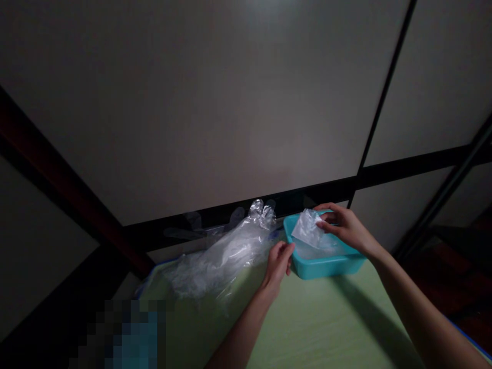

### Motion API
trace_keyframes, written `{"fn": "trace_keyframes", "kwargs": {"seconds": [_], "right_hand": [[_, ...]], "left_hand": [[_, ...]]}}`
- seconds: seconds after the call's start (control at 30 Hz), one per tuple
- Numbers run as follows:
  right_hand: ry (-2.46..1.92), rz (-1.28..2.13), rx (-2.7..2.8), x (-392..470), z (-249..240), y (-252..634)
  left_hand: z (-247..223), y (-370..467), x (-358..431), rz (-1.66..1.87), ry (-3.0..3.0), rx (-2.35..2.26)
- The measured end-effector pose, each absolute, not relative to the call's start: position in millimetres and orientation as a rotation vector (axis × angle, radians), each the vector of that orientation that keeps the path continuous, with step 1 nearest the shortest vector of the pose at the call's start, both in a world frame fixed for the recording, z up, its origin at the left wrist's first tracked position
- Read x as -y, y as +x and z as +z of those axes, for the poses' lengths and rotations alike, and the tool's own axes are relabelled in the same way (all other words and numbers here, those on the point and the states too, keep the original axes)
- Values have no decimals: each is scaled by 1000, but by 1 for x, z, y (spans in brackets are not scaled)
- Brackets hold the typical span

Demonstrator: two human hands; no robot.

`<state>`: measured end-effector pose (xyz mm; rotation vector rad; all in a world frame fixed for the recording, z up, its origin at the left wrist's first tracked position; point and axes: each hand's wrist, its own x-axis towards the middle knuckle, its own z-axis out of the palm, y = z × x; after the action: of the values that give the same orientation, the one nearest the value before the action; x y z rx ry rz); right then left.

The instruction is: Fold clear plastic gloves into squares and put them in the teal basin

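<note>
A turquoise plastic basket point(328, 268) stands on a light green table, with translucent plastic inside it. My right hand point(340, 224) reaches over its back right side and pinches a folded clear plastic piece point(308, 228) above the basket's inside. At the basket's left rim, my left hand point(280, 262) has its thumb and fingers closed on the edge. Left of the basket lies a loose pile of clear plastic gloves point(234, 251), some with fingers pointing up towards the panel behind.
The green table top point(307, 323) has a blue edge. Large grey panels point(238, 113) with dark frames rise right behind it. A pixelated patch point(134, 341) covers something at the lower left. Dark reddish items lie at the far right.
</note>
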<state>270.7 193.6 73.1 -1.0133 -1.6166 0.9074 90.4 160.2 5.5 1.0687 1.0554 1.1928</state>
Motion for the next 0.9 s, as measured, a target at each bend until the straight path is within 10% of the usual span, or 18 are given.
{"fn": "trace_keyframes", "kwargs": {"seconds": [0.9], "right_hand": [[-1203, 640, 2178, -177, 92, 311]], "left_hand": [[7, 90, -149, 1211, 858, -803]]}}
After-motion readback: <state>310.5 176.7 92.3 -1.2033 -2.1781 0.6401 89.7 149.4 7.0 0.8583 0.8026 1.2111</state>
